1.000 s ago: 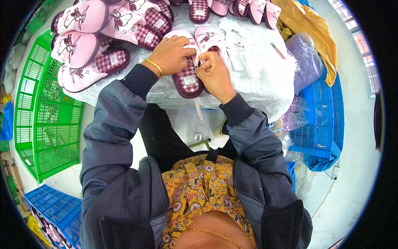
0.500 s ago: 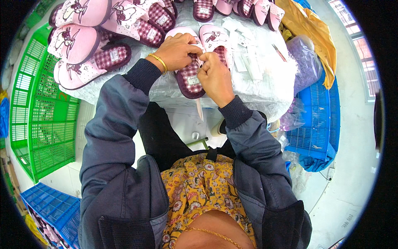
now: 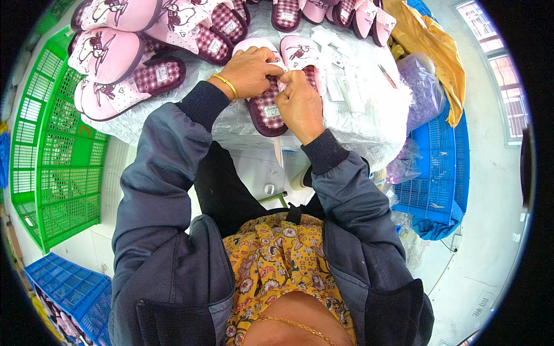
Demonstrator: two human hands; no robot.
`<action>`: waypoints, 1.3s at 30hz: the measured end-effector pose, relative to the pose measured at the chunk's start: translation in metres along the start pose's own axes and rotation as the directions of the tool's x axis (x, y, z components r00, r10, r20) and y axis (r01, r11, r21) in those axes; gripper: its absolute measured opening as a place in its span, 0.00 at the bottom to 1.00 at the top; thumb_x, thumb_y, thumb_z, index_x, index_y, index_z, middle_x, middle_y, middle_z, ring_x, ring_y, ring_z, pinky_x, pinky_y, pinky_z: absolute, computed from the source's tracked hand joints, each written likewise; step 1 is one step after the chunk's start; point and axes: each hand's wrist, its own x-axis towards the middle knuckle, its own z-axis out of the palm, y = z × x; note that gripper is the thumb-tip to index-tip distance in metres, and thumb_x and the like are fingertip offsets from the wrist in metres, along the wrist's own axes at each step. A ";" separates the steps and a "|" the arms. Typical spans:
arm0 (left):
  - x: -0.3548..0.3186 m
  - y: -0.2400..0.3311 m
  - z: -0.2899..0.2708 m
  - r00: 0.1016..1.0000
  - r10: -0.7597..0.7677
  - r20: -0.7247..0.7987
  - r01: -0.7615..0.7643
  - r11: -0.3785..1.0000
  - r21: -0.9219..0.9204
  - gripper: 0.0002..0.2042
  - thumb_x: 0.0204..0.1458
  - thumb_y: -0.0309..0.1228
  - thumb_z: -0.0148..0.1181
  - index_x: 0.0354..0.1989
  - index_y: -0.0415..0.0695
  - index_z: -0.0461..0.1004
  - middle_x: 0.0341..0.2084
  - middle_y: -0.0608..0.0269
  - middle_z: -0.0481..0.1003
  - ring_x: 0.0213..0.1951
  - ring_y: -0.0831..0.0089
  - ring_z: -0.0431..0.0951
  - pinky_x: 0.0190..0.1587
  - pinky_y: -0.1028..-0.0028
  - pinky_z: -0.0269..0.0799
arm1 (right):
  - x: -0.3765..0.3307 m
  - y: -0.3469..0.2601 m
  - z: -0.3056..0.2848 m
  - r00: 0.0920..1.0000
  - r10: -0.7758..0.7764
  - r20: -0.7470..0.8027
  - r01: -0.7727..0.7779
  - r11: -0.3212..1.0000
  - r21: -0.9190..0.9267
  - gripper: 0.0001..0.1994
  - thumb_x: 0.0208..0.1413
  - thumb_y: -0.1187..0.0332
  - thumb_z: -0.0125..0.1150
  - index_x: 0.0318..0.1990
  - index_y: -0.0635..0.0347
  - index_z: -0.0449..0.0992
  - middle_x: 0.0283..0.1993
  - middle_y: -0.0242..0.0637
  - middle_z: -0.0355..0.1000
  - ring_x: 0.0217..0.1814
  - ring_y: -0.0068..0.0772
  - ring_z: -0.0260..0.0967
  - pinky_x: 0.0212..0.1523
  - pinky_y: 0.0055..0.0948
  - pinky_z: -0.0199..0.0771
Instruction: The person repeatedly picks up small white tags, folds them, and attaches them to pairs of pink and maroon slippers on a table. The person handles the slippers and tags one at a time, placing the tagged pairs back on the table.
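Observation:
A pair of pink slippers with dark red checked insoles lies at the near edge of the plastic-covered table. My left hand (image 3: 249, 72) is closed on the upper of the left slipper (image 3: 266, 118), its fingertips pressed together. Close against it, my right hand (image 3: 300, 104) is closed in a pinch over the same slipper; what lies between its fingers is hidden. The right slipper (image 3: 300, 52) of the pair sits just beyond, partly behind my right hand. Below the left slipper's heel a thin pale strip (image 3: 278, 151) hangs over the table edge.
More pink slippers (image 3: 107, 55) are heaped at the left and far side. White paper pieces (image 3: 346, 86) and a slim red-tipped tool (image 3: 386, 75) lie on the right. Green crates (image 3: 63, 155) stand left; a blue crate (image 3: 430, 173) and a yellow cloth (image 3: 433, 46) are right.
My hands stay at the left slipper; the right fingers have drawn in closer to the left fingertips. The whole view has shifted slightly.

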 end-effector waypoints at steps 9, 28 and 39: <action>-0.001 -0.002 0.005 0.999 -0.035 -0.035 0.035 0.999 -0.010 0.16 0.42 0.29 0.57 0.40 0.60 0.81 0.44 0.67 0.72 0.50 0.64 0.69 0.52 0.62 0.62 | -0.001 -0.011 -0.007 0.993 0.103 0.062 -0.108 0.991 0.078 0.15 0.45 0.79 0.58 0.43 0.60 0.67 0.30 0.47 0.74 0.34 0.54 0.74 0.35 0.48 0.71; -0.001 -0.007 0.014 0.988 0.003 -0.157 -0.020 0.994 -0.108 0.08 0.44 0.32 0.64 0.33 0.47 0.78 0.39 0.64 0.73 0.46 0.61 0.71 0.48 0.65 0.65 | 0.008 -0.005 0.009 0.997 -0.035 -0.076 0.034 0.999 -0.017 0.12 0.47 0.79 0.57 0.40 0.58 0.68 0.28 0.45 0.73 0.33 0.53 0.73 0.34 0.48 0.70; 0.011 -0.008 0.004 0.972 0.231 0.042 -0.234 0.938 0.255 0.07 0.47 0.25 0.59 0.35 0.40 0.77 0.41 0.54 0.71 0.45 0.56 0.72 0.50 0.63 0.70 | -0.032 -0.009 -0.044 0.999 0.026 -0.026 -0.019 0.968 0.250 0.12 0.47 0.72 0.66 0.40 0.61 0.72 0.33 0.42 0.73 0.32 0.42 0.73 0.36 0.38 0.72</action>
